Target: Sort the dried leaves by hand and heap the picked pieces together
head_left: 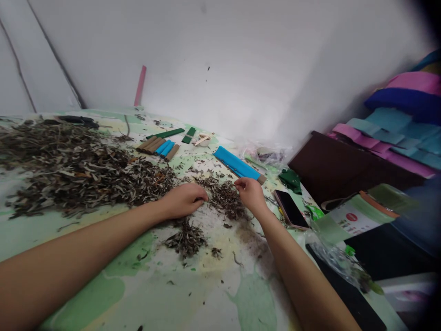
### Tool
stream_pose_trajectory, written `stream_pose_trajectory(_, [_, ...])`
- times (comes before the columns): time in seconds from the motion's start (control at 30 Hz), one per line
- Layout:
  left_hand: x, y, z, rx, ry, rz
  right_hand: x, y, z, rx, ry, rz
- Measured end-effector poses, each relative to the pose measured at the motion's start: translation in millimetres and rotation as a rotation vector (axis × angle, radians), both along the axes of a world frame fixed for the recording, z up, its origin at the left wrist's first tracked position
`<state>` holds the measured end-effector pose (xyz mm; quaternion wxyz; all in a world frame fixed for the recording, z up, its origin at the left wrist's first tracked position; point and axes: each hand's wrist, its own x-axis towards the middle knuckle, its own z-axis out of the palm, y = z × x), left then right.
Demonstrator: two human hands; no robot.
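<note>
My left hand point(182, 200) rests on the table with its fingers curled into a small heap of dried leaves point(225, 200). My right hand point(251, 193) is closed in a pinch at the heap's right edge, on something too small to make out. A second little clump of leaves point(187, 239) lies just below my left wrist. A big pile of dried leaves and twigs point(69, 168) covers the table's left side.
Brown and blue rolled tubes point(158, 147), green felt strips point(167, 134), a blue folded sheet point(236, 163) and a small bowl point(204, 139) lie by the wall. A phone point(291, 209) sits to my right. Stacked coloured felt point(403, 128), a dark box point(330, 168) and plastic bags point(339, 262) crowd the right side.
</note>
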<state>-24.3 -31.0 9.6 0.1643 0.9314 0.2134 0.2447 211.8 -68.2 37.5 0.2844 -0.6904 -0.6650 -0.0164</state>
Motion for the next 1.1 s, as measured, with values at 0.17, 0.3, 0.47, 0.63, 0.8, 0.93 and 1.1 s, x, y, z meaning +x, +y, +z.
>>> stream_pose_trajectory(0.17, [2, -6, 7.2, -0.095, -0.086, 0.050, -14, -2, 3.9, 0.005, 0.440, 0.094])
stream_pose_trajectory(0.3, [4, -9, 13.6, -0.340, -0.202, 0.147, -43, -9, -1.2, -0.028, 0.858, 0.202])
stream_pose_trajectory(0.47, [5, -8, 15.6, -0.439, -0.276, 0.205, -79, -22, -16.2, 0.029, 0.983, 0.243])
stream_pose_trajectory(0.63, [5, -8, 15.5, -0.458, -0.295, 0.199, -87, -26, -24.7, 0.003, 0.991, 0.254])
stream_pose_trajectory(0.8, [6, -7, 14.7, -0.464, -0.288, 0.141, -81, -24, -23.2, -0.021, 0.997, 0.271])
stream_pose_trajectory(0.93, [3, -1, 11.4, -0.623, -0.305, 0.016, -76, -23, -14.7, -0.238, 1.090, 0.413])
stream_pose_trajectory(1.1, [1, 3, 8.7, -0.795, -0.238, -0.182, -69, -25, 1.3, -0.453, 1.084, 0.561])
